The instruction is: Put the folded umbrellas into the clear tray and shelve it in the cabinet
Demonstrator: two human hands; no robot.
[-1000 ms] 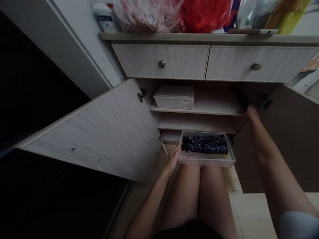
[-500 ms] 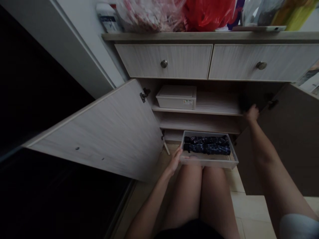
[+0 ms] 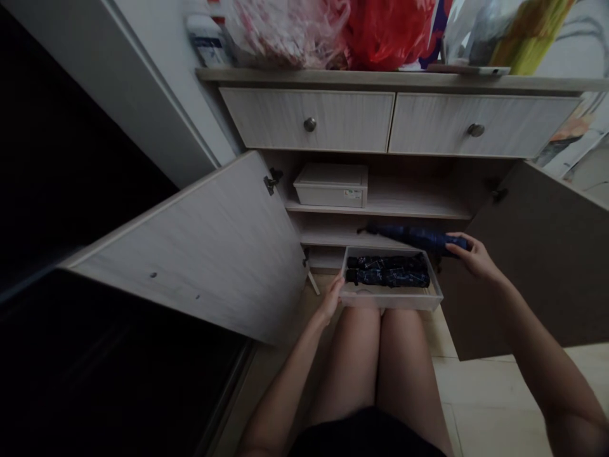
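Observation:
A shallow translucent plastic box (image 3: 390, 301) rests on my knees, and two folded dark patterned umbrellas lie side by side in it: one umbrella (image 3: 387, 261) toward the cabinet, the other umbrella (image 3: 390, 277) nearer me. My left hand (image 3: 334, 298) grips the box's left side. My right hand (image 3: 476, 257) is closed round one end of a folded dark blue umbrella (image 3: 413, 237). That umbrella is held roughly level above the far rim of the box, its thin end pointing left and slightly blurred.
The cabinet's left door (image 3: 204, 247) and right door (image 3: 523, 266) stand open either side of me. A lidded white box (image 3: 330, 186) sits on the upper shelf (image 3: 419, 206). Above are two closed drawers (image 3: 309, 136) and a top with plastic bags (image 3: 385, 32) and a bottle (image 3: 207, 41).
My right hand has come out of the cabinet's right side with a dark blue umbrella and moved over the box. My left hand keeps its hold on the box.

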